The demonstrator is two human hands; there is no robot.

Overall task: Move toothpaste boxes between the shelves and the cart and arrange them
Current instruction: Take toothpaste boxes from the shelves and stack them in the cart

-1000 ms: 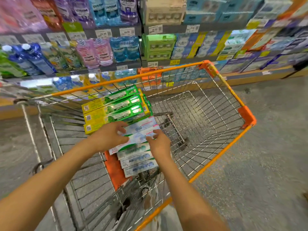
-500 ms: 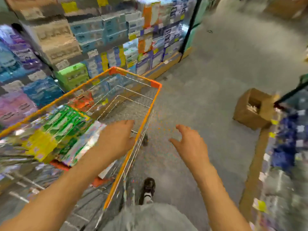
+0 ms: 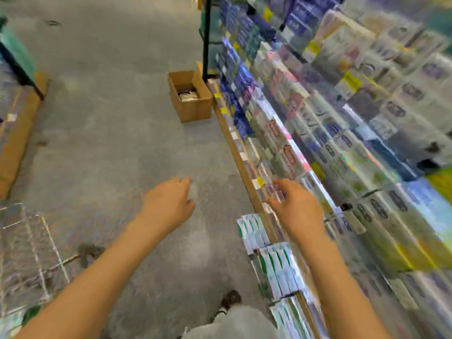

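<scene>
Down at the bottom right, white toothpaste boxes with green stripes [image 3: 276, 267] stand packed on end in rows along the front of the low wooden-edged shelf [image 3: 247, 172]. A first bunch sits just behind the right wrist and more run toward the bottom edge. Everything's pretty smeared, so I'd only guess that's what the print is.

Neither hand has a box. The right hand [image 3: 297, 207] hovers over the shelf edge with fingers spread and loosely bent, holding nothing, just above the small price tags. The left hand [image 3: 168, 204] hangs out over the grey speckled floor [image 3: 110, 118], fingers relaxed and a bit curled, also empty. Both forearms reach in from the bottom.

At the far left you can make out the wire side of the metal shopping cart [image 3: 31, 245], with one of its wheels [image 3: 89, 253] on the floor beside the left forearm. Can't tell what's inside it from here.

The tall shelving on the right [image 3: 354, 118] is crammed with blurry blue, white and pink packages. Further along, an open brown cardboard carton [image 3: 190, 99] sits on the floor right against the shelf base. A dark shoe [image 3: 230, 299] and grey trouser leg [image 3: 234, 324] show at the bottom.
</scene>
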